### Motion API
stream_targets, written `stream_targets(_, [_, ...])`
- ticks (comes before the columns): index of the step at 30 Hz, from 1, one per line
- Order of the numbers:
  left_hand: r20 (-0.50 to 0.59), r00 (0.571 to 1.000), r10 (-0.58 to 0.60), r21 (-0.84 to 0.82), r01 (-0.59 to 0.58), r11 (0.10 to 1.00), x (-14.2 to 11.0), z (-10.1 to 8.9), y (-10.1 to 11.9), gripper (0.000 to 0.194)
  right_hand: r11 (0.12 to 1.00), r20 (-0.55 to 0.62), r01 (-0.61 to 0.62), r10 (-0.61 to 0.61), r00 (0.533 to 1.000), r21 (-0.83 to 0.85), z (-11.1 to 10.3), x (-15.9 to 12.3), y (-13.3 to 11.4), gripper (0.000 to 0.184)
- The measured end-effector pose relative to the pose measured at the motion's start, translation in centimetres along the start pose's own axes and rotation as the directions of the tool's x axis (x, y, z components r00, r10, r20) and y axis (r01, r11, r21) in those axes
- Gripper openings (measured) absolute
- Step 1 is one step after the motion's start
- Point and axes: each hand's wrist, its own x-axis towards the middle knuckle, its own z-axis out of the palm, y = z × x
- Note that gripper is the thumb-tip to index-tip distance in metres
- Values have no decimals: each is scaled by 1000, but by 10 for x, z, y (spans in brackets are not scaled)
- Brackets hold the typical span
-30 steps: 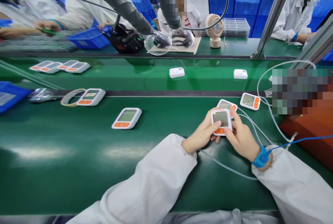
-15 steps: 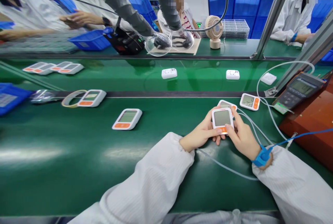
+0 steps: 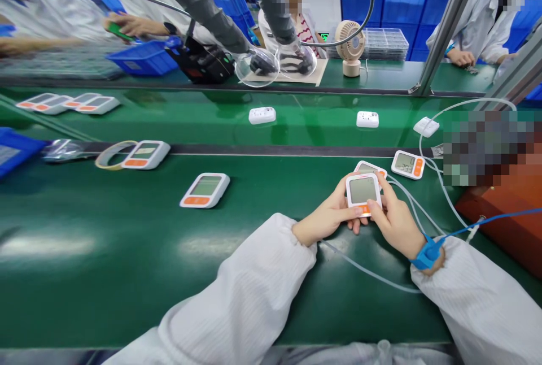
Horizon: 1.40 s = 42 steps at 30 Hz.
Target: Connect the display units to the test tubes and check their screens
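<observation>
Both hands hold one white monitor (image 3: pixel 363 193) with a grey screen and orange buttons; it looks like a blood pressure monitor. My left hand (image 3: pixel 334 211) grips its left side, with the thumb along the lower edge. My right hand (image 3: pixel 396 218) holds the right side, its thumb at the orange buttons. A blue wrist strap (image 3: pixel 427 253) circles my right wrist. Just behind the held unit lies a second monitor (image 3: pixel 369 169), partly hidden. Right of that one, a third monitor (image 3: pixel 407 165) shows digits on its screen.
Another monitor (image 3: pixel 205 190) lies left on the green bench; one more (image 3: pixel 146 155) leans against a tape roll (image 3: pixel 110 156). Clear tubes (image 3: pixel 372 274) cross the bench near an orange-brown box (image 3: pixel 503 212). Several monitors (image 3: pixel 98 105) and white socket-like pieces (image 3: pixel 262 115) rest on the belt (image 3: pixel 203 122).
The monitors and white pieces on the belt have shifted left. The screen of the held monitor now shows faint marks at its top. My hands keep almost the same grip.
</observation>
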Motion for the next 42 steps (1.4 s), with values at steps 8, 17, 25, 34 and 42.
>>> stream_targets(8, [-28, 1000, -8, -59, 6, 998, -1, 5, 3, 93, 1000, 6, -16, 16, 1000, 12, 1, 0, 0, 58])
stream_targets(17, [-16, 1000, 4, -14, -4, 1000, -2, 1, -1, 91, 1000, 23, -2, 2, 1000, 9, 1, -1, 4, 63])
stream_targets(25, [-16, 1000, 2, -3, -2, 1000, -1, 0, -3, 90, 1000, 13, 16, -16, 1000, -15, 0, -1, 4, 62])
stream_targets(34, [0, 1000, 12, 7, -12, 1000, -1, -1, -4, 87, 1000, 15, 19, -19, 1000, -20, 0, -1, 2, 61])
stream_targets(42, [-10, 1000, 8, -1, -8, 1000, -1, 1, -1, 90, 999, 2, 26, -26, 1000, -36, 0, -1, 3, 59])
